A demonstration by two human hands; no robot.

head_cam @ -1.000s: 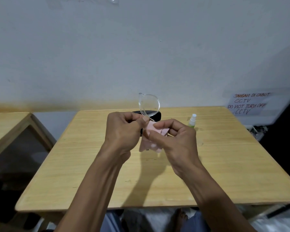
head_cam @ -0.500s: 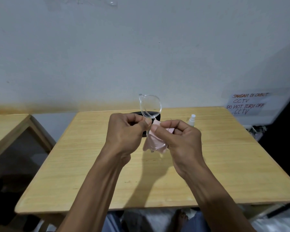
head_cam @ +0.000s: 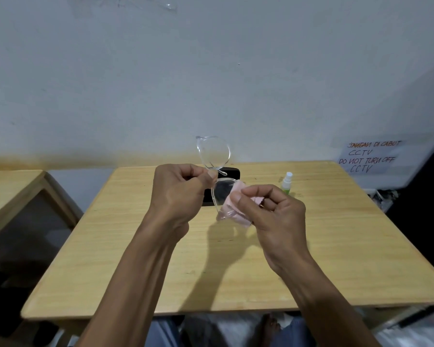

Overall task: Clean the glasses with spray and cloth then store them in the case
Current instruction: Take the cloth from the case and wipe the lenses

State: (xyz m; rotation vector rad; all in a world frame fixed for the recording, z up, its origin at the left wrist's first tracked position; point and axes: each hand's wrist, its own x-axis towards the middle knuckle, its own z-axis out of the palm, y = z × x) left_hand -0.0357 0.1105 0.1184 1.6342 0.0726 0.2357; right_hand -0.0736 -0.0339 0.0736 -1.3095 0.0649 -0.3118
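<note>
Above the table [head_cam: 336, 259], we hold the glasses [head_cam: 214, 166] up on end, one clear lens high against the wall and the other low between our hands. Our left hand [head_cam: 178, 196] pinches the frame at the bridge, thumb and forefinger curled tight there. Our right hand [head_cam: 268, 211] grips the pink cloth [head_cam: 232, 209], with the thumb pressing it against the lower lens.

We judge the main risk to be the thin hold at the bridge. All the wiping force from our right hand works against that one small pinch, so a hard rub could twist the frame in our left fingers or spring it loose to drop on the table. Pressing too firmly on a clear plastic rim could also flex it. A fold of cloth bunched under the thumb might smear rather than polish, and we cannot tell whether the lens is wet.

The lower lens sits just right of our left fingertips and touches the cloth; part of it shows dark where the black case [head_cam: 229, 172] lies behind it on the table. The upper lens stands free above our left hand, untouched. The spray [head_cam: 286, 182] stands upright beyond our right hand, near but apart.
</note>
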